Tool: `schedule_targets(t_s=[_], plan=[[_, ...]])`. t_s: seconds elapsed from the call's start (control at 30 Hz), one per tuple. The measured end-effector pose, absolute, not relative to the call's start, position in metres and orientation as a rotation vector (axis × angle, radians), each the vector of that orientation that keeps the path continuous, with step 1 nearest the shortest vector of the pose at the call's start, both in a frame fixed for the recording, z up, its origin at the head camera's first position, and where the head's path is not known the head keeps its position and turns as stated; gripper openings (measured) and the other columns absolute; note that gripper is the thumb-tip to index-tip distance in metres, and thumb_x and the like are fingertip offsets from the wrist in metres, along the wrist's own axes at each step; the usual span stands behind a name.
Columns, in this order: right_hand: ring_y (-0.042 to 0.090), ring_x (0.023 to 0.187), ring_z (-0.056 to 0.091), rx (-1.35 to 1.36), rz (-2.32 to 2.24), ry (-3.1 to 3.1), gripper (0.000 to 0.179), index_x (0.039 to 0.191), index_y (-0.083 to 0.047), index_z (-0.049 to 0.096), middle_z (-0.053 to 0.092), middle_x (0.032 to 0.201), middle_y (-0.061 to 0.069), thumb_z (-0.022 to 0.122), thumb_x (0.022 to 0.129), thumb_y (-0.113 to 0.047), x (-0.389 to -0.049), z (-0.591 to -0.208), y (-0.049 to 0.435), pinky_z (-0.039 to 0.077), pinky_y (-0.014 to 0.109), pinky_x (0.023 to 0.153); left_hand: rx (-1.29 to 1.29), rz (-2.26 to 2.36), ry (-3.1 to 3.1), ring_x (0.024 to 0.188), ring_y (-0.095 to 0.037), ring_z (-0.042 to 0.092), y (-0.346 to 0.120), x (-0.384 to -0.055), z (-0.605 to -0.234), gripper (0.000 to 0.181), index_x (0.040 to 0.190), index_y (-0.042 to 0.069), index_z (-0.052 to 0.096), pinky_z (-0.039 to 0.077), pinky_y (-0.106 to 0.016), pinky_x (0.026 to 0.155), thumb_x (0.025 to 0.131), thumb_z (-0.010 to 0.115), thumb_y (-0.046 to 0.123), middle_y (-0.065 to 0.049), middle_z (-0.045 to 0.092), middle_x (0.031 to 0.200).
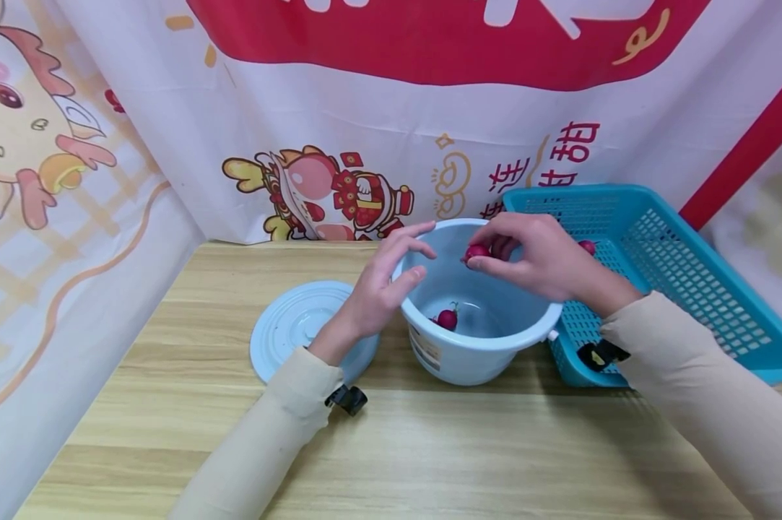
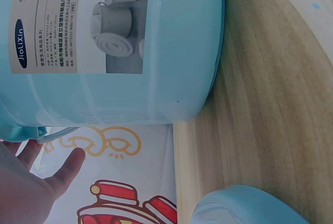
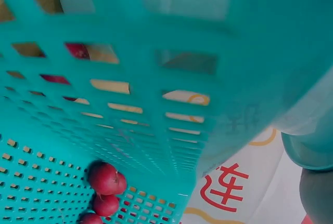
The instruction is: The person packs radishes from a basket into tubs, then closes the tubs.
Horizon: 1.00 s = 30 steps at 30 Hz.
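My right hand pinches a red radish between thumb and fingers, over the mouth of a light blue bucket. Another radish with a green stem lies at the bottom of the bucket, and part of one more shows beside it. My left hand is at the bucket's left rim, fingers extended and spread, holding nothing. In the left wrist view, the fingers are up near the rim and handle. To the right, a teal basket contains several radishes, partly hidden behind my right hand in the head view.
A round light blue lid lies on the wooden table left of the bucket, partly under my left forearm. The basket stands close against the bucket's right side. Behind the table hangs a printed cloth.
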State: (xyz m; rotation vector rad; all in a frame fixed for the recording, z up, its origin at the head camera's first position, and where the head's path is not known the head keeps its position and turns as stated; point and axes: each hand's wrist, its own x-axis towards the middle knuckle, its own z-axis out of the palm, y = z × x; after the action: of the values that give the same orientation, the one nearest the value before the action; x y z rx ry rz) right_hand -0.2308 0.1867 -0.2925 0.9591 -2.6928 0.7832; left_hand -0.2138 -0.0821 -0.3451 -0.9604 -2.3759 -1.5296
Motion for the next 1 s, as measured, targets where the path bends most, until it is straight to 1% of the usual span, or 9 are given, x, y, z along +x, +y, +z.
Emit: schedule_targets(t_s=[0.23, 0.47, 0.73, 0.83, 0.93, 1.0], plan=[[0.017, 0.094, 0.072, 0.941, 0.843, -2.672, 0.023, 0.116, -0.013, 0.078, 0.078, 0.108, 0.004, 0.08, 0.094, -0.019, -0.231, -0.294, 0.189, 0.064, 0.046, 0.085, -0.962, -1.542, -2.374, 0.158, -0.02, 0.033, -0.082, -0.214, -0.346, 0.035, 0.126, 0.008, 0.061, 0.029, -0.058, 0.129, 0.101, 0.049, 0.029, -0.001, 0.04, 0.169], [0.018, 0.094, 0.072, 0.987, 0.839, -2.646, 0.02, 0.115, -0.012, 0.079, 0.079, 0.108, 0.006, 0.078, 0.096, -0.018, -0.23, -0.292, 0.19, 0.063, 0.045, 0.084, -0.958, -1.532, -2.377, 0.158, -0.02, 0.033, -0.082, -0.214, -0.345, 0.035, 0.126, 0.008, 0.061, 0.028, -0.057, 0.13, 0.102, 0.048, 0.03, -0.001, 0.041, 0.169], [0.017, 0.092, 0.072, 1.017, 0.843, -2.641, 0.018, 0.113, -0.013, 0.079, 0.079, 0.105, 0.004, 0.079, 0.095, -0.019, -0.233, -0.292, 0.19, 0.063, 0.041, 0.083, -0.955, -1.538, -2.378, 0.158, -0.02, 0.032, -0.083, -0.214, -0.345, 0.038, 0.128, 0.005, 0.06, 0.028, -0.058, 0.13, 0.102, 0.048, 0.029, 0.0, 0.04, 0.169], [0.016, 0.093, 0.072, 1.021, 0.871, -2.639, 0.018, 0.113, -0.014, 0.079, 0.079, 0.106, 0.003, 0.079, 0.095, -0.019, -0.234, -0.293, 0.192, 0.062, 0.038, 0.084, -0.961, -1.538, -2.376, 0.158, -0.02, 0.032, -0.083, -0.214, -0.346, 0.036, 0.128, 0.005, 0.06, 0.028, -0.058, 0.13, 0.102, 0.048, 0.028, -0.001, 0.04, 0.169], [0.016, 0.095, 0.072, 0.997, 0.939, -2.668, 0.019, 0.114, -0.015, 0.08, 0.078, 0.108, 0.002, 0.079, 0.095, -0.018, -0.237, -0.292, 0.195, 0.061, 0.03, 0.084, -0.968, -1.538, -2.368, 0.158, -0.02, 0.033, -0.082, -0.215, -0.346, 0.036, 0.127, 0.005, 0.061, 0.028, -0.058, 0.13, 0.102, 0.048, 0.028, -0.002, 0.04, 0.169], [0.017, 0.094, 0.071, 0.965, 1.007, -2.697, 0.021, 0.115, -0.016, 0.08, 0.078, 0.109, 0.002, 0.079, 0.095, -0.018, -0.238, -0.289, 0.198, 0.061, 0.026, 0.081, -0.974, -1.542, -2.361, 0.158, -0.021, 0.033, -0.082, -0.215, -0.346, 0.036, 0.127, 0.005, 0.061, 0.028, -0.058, 0.129, 0.102, 0.049, 0.027, -0.003, 0.041, 0.169]])
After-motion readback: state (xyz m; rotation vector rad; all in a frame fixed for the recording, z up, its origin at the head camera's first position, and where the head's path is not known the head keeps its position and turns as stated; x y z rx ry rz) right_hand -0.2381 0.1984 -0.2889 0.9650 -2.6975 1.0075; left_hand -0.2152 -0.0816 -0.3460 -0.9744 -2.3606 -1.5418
